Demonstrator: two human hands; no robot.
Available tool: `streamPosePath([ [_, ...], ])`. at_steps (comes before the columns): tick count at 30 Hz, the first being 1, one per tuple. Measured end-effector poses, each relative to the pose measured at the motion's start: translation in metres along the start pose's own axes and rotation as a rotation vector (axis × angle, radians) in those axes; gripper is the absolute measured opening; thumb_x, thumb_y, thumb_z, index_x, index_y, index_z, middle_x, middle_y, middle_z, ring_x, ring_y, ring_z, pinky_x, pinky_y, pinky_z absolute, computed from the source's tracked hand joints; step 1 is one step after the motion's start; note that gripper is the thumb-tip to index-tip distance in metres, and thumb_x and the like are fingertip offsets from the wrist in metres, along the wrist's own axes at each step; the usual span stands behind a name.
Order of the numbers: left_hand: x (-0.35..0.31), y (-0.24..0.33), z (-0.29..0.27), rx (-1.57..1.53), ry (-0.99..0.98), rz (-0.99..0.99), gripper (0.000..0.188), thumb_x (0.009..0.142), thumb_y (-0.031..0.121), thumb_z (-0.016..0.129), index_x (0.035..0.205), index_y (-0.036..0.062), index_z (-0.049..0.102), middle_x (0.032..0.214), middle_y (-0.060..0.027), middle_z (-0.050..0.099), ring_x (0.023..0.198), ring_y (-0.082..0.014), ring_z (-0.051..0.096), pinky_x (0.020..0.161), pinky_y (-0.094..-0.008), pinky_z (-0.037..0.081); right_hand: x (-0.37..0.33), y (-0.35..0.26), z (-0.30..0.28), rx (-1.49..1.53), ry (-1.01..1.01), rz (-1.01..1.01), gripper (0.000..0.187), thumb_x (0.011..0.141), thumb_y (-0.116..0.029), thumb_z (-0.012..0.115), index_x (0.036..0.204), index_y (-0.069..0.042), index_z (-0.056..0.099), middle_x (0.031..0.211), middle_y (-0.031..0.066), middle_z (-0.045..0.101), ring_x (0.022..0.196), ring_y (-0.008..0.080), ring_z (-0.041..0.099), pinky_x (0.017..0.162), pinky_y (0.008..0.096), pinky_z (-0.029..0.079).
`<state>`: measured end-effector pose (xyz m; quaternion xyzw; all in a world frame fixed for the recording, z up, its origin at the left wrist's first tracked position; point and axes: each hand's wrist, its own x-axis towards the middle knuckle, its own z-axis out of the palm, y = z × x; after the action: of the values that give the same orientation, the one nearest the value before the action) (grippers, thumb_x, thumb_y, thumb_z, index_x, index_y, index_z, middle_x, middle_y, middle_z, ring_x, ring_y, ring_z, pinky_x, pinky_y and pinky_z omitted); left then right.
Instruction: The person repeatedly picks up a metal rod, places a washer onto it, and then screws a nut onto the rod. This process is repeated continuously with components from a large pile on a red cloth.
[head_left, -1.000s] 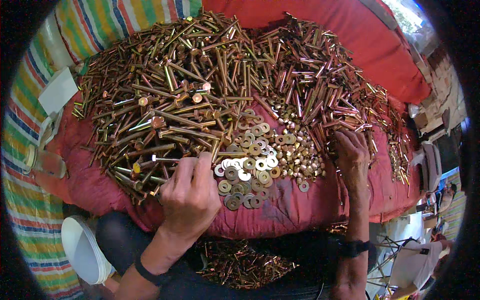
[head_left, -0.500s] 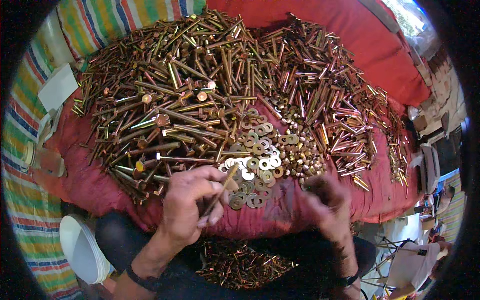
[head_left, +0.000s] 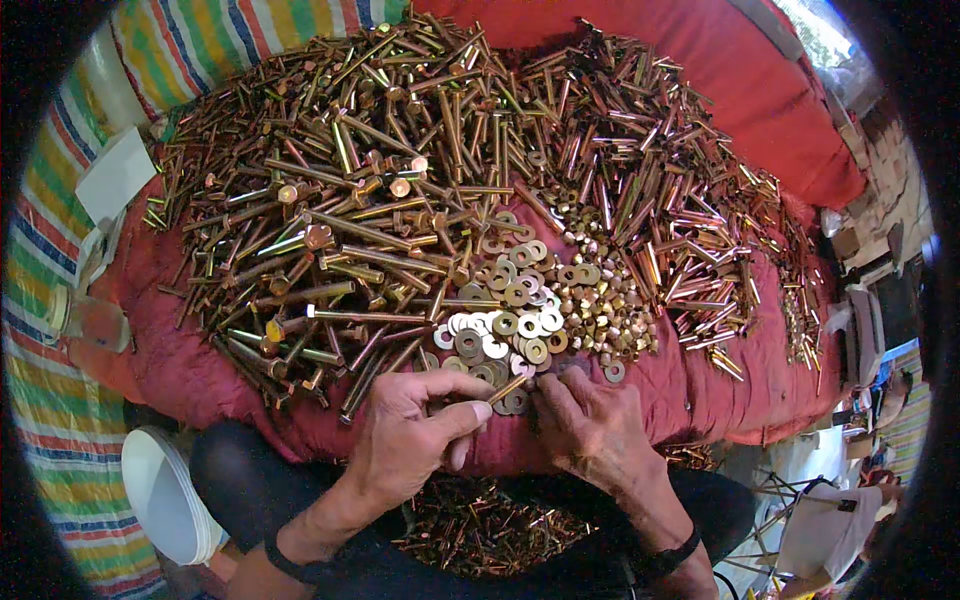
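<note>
Hard to see: the right hand (head_left: 600,425) has its fingers bent down at the washers' lower edge, tips hidden, so can't tell if it's got anything. The rear end of the slim gold-coloured metal rod (head_left: 508,388) is lost inside the left hand (head_left: 418,430).
Left grip: thumb and forefinger pinched on that rod, other fingers curled; its free end points at the right hand, over the washers.
Around them: flat round metal washers (head_left: 468,344) just beyond, small brassy nuts (head_left: 605,308) right of those, long hex-head bolts (head_left: 380,258) heaped left, thinner coppery rods (head_left: 640,170) heaped right.
Textures: shiny metal on wrinkled dark-red cloth (head_left: 690,405).
</note>
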<state>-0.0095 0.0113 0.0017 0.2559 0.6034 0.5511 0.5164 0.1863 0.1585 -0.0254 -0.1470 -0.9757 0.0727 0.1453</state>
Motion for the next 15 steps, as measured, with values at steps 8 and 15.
streamPosePath([
  [8, 0.000, -0.010, 0.010, 0.415, 0.105, 0.255, 0.018, 0.089, 0.004, 0.076, 0.107, -0.0014, 0.077, 0.084, -0.0108, 0.076, 0.072, -0.0156, 0.072, 0.062, -0.0307, 0.054, -0.005, 0.005, -0.003, 0.496, 0.084, 0.250, 0.025, 0.086, -0.008, 0.070, 0.110, -0.005, 0.063, 0.088, 0.0145, 0.064, 0.072, 0.0354, 0.068, 0.064, 0.0443, 0.056],
  [15, 0.004, -0.029, 0.019, 0.642, 0.121, 0.679, 0.021, 0.083, 0.003, 0.082, 0.104, 0.0041, 0.077, 0.093, -0.0146, 0.076, 0.085, -0.0254, 0.076, 0.073, -0.0357, 0.060, -0.004, -0.009, -0.009, 0.262, 0.030, 0.074, 0.033, 0.082, -0.012, 0.076, 0.112, -0.004, 0.063, 0.088, 0.0129, 0.064, 0.073, 0.0339, 0.068, 0.061, 0.0437, 0.055],
])
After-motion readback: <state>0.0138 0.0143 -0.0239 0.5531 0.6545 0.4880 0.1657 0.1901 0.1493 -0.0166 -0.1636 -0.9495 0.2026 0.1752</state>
